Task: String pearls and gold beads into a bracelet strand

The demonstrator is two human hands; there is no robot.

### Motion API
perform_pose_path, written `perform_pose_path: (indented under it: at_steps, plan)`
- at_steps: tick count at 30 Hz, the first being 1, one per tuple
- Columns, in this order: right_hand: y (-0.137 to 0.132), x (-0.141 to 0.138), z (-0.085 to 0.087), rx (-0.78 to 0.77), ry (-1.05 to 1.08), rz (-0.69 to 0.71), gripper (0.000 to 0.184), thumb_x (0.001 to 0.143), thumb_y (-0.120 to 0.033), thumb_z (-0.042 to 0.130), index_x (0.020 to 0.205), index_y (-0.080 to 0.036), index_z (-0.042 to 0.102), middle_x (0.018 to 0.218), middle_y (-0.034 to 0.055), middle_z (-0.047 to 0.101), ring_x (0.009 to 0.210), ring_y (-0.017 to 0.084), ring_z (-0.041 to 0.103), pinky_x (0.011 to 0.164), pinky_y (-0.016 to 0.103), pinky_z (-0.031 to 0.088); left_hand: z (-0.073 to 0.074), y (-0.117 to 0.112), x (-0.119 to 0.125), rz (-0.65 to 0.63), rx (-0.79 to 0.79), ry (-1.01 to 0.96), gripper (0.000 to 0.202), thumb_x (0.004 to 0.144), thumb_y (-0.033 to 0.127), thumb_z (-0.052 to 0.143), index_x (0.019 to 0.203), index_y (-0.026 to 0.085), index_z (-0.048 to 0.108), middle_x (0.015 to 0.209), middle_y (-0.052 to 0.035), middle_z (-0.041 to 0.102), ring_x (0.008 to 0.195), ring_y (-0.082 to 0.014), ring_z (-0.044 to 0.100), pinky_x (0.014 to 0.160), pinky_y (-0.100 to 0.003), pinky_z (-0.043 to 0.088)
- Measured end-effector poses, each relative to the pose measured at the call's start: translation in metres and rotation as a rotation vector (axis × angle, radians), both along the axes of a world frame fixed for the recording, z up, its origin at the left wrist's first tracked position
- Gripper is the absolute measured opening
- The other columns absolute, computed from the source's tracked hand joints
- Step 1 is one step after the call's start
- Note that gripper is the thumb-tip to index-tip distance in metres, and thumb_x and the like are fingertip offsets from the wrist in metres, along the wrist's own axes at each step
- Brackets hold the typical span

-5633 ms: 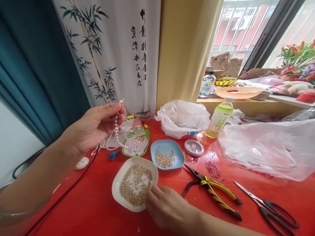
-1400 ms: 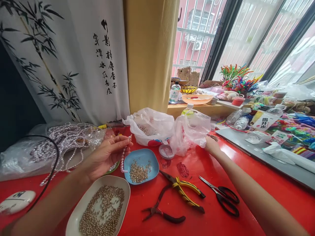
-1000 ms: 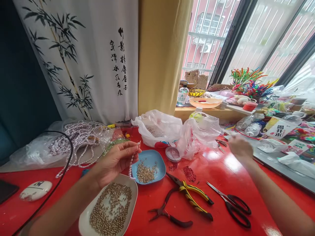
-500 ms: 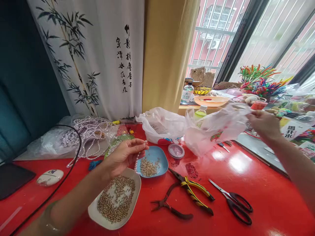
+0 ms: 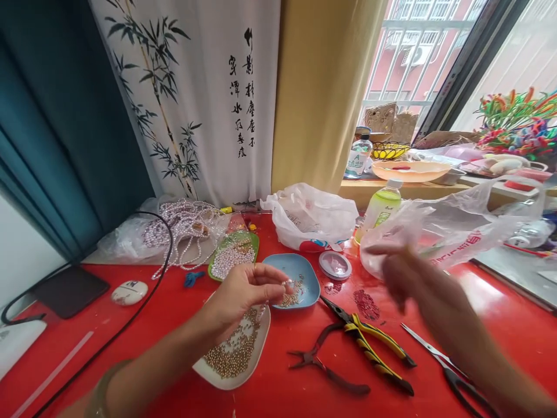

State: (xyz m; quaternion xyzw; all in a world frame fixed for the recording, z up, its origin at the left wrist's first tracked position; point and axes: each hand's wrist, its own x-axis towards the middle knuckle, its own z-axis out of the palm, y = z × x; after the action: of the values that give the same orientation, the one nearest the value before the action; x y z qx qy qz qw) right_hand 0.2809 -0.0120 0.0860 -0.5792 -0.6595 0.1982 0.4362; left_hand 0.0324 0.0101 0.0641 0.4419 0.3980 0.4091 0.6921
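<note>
The left hand (image 5: 248,290) is in the middle of the frame, with its fingertips pinched shut on a few tiny pearl beads (image 5: 287,283). The beads hang just over the blue dish (image 5: 278,262), and the palm is above the white dish (image 5: 217,380) full of gold beads. The right hand (image 5: 418,290) is on the right side, too blurry to tell if it is open or closed. It is in front of the clear plastic bag (image 5: 452,229). Lower down on the red table (image 5: 278,397) lie yellow pliers (image 5: 374,348) and scissors (image 5: 452,374). A green dish (image 5: 232,255) of pearls sits behind the left hand.
</note>
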Motion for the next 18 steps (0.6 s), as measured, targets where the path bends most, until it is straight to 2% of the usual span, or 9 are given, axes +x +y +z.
perform_pose_path:
  at_steps: [1, 3, 6, 9, 11, 15, 18]
  plan:
    - [-0.001, -0.027, -0.002, -0.046, 0.004, 0.132, 0.031, 0.082, -0.043, 0.04, 0.095, -0.021, 0.057, 0.058, -0.0009, 0.047, 0.051, 0.013, 0.044, 0.048, 0.025, 0.037, -0.002, -0.002, 0.0, -0.002, 0.015, 0.01, 0.015, 0.058, 0.017, 0.072, 0.071, 0.014, 0.064, 0.07, -0.0033, 0.068, 0.064, -0.0103, 0.06, 0.066, -0.023, 0.044]
    - [-0.001, -0.065, -0.008, -0.111, 0.034, 0.313, 0.022, 0.082, -0.037, 0.043, 0.089, -0.02, 0.056, 0.068, 0.0005, 0.052, 0.061, 0.013, 0.046, 0.055, 0.023, 0.039, -0.005, -0.005, 0.001, -0.006, 0.053, 0.033, 0.015, 0.06, 0.019, 0.071, 0.072, 0.015, 0.064, 0.071, -0.0029, 0.068, 0.067, -0.0116, 0.061, 0.067, -0.023, 0.044]
    - [0.003, -0.088, -0.02, -0.201, 0.031, 0.444, 0.019, 0.083, -0.032, 0.043, 0.069, -0.019, 0.047, 0.06, -0.0032, 0.043, 0.054, 0.009, 0.037, 0.048, 0.02, 0.032, -0.01, -0.007, 0.002, -0.011, 0.092, 0.053, 0.018, 0.061, 0.02, 0.071, 0.076, 0.015, 0.063, 0.074, -0.0032, 0.068, 0.072, -0.0137, 0.062, 0.07, -0.024, 0.044]
    - [0.006, -0.085, -0.028, -0.175, -0.024, 0.423, 0.027, 0.082, -0.028, 0.043, 0.058, -0.019, 0.035, 0.055, -0.0049, 0.036, 0.051, 0.008, 0.03, 0.045, 0.02, 0.025, -0.011, -0.009, 0.003, -0.035, 0.088, 0.048, 0.02, 0.062, 0.02, 0.07, 0.079, 0.015, 0.061, 0.078, -0.0039, 0.068, 0.075, -0.0146, 0.062, 0.07, -0.025, 0.044]
    - [0.007, -0.081, -0.031, -0.152, -0.072, 0.381, 0.029, 0.081, -0.029, 0.045, 0.056, -0.019, 0.032, 0.054, -0.0052, 0.033, 0.05, 0.009, 0.028, 0.044, 0.021, 0.023, -0.011, -0.009, 0.003, -0.046, 0.073, 0.047, 0.02, 0.063, 0.02, 0.069, 0.079, 0.015, 0.059, 0.076, -0.0031, 0.068, 0.073, -0.0137, 0.062, 0.069, -0.024, 0.045]
    - [0.008, -0.078, -0.035, -0.14, -0.142, 0.321, 0.027, 0.077, -0.029, 0.048, 0.056, -0.019, 0.035, 0.052, -0.0051, 0.033, 0.049, 0.009, 0.029, 0.044, 0.021, 0.023, -0.012, -0.008, 0.003, -0.08, 0.071, 0.079, 0.022, 0.063, 0.02, 0.069, 0.081, 0.015, 0.059, 0.074, -0.0021, 0.067, 0.07, -0.0127, 0.062, 0.069, -0.024, 0.045]
    - [0.01, -0.078, -0.036, -0.154, -0.126, 0.304, 0.022, 0.074, -0.028, 0.052, 0.057, -0.019, 0.043, 0.051, -0.0045, 0.039, 0.049, 0.01, 0.033, 0.044, 0.021, 0.025, -0.012, -0.008, 0.0, -0.105, 0.089, 0.157, 0.021, 0.063, 0.021, 0.069, 0.081, 0.015, 0.062, 0.075, -0.0024, 0.066, 0.072, -0.0127, 0.061, 0.068, -0.023, 0.044]
